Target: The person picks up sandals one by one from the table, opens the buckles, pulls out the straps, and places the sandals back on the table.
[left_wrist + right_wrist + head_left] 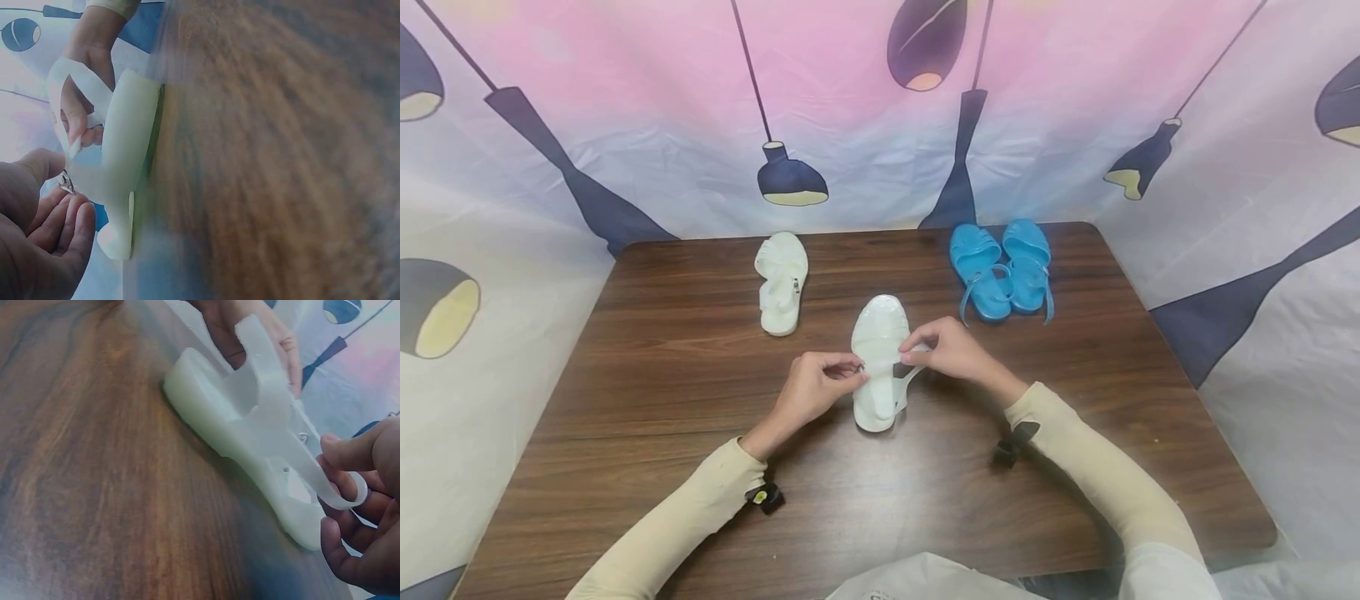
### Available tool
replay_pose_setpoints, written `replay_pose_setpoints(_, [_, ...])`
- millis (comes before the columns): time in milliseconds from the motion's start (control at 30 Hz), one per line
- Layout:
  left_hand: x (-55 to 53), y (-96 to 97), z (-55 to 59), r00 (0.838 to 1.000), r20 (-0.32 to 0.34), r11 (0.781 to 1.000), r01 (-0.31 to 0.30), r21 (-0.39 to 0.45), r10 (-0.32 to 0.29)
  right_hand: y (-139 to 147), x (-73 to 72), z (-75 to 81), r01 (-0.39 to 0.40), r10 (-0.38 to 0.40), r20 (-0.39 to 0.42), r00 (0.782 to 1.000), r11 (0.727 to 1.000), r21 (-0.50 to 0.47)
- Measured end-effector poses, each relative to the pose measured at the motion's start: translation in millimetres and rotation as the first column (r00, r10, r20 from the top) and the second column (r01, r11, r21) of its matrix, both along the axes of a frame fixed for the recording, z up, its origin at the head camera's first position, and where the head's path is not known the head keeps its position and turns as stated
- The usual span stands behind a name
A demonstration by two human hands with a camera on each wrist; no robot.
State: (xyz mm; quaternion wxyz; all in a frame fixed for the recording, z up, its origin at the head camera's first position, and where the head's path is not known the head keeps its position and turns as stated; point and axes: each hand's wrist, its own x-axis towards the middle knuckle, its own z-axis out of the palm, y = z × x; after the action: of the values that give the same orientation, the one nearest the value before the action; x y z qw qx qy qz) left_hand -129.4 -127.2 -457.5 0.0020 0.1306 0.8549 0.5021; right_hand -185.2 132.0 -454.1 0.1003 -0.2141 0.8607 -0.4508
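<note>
A white sandal lies on the table between both hands, toe pointing to the far side. At its left side my left hand pinches the small metal buckle between thumb and fingertips. From the right, my right hand grips the sandal's ankle strap between thumb and fingers. The strap's end curls back in a loop beside those fingers in the right wrist view. Across the sandal, the left hand's fingers are partly hidden behind the upright white heel part in that view.
Another white sandal with a buckle stands at the back left of the brown wooden table. A pair of blue sandals sits at the back right, straps loose. A lamp-patterned cloth hangs behind the table and along its sides.
</note>
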Motion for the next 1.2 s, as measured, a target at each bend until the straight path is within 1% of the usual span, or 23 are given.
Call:
replay_pose_setpoints(200, [0.8,1.0,1.5,0.999,0.033,1.0,-0.019,0.007,0.019,3.2,0.9,6.2,-0.001,0.001,0.026,1.0,1.0,-0.022])
replay_pose_setpoints(367, [0.9,0.1,3.4,0.996,0.075,0.999,-0.037,-0.011,0.037,1.9,3.4,9.9,0.011,-0.009,0.045,0.999,0.999,-0.049])
replay_pose_setpoints(567, [2.4,-2.9,4.3,0.994,0.11,1.0,-0.031,0.005,0.03,0.0,5.4,10.8,0.024,-0.015,0.086,0.996,0.994,-0.111])
replay_pose_setpoints(733, [2.4,-4.6,3.9,0.992,0.121,1.0,-0.022,0.014,0.02,0.3,5.1,10.5,0.018,-0.004,0.095,0.995,0.989,-0.146])
replay_pose_setpoints(967, [5.1,-8.0,3.6,0.99,0.133,0.998,-0.047,0.044,0.041,7.1,3.7,15.9,0.081,-0.068,0.09,0.994,0.987,-0.142])
replay_pose_setpoints(1100, [5.4,-7.1,3.7,0.991,0.133,0.998,-0.029,0.062,0.021,2.9,0.5,21.3,0.068,-0.058,0.074,0.996,0.987,-0.144])
replay_pose_setpoints(1200, [5.5,-5.7,2.9,0.991,0.134,0.997,-0.02,0.069,0.01,-3.8,-2.6,23.8,0.077,-0.065,0.079,0.995,0.985,-0.155])
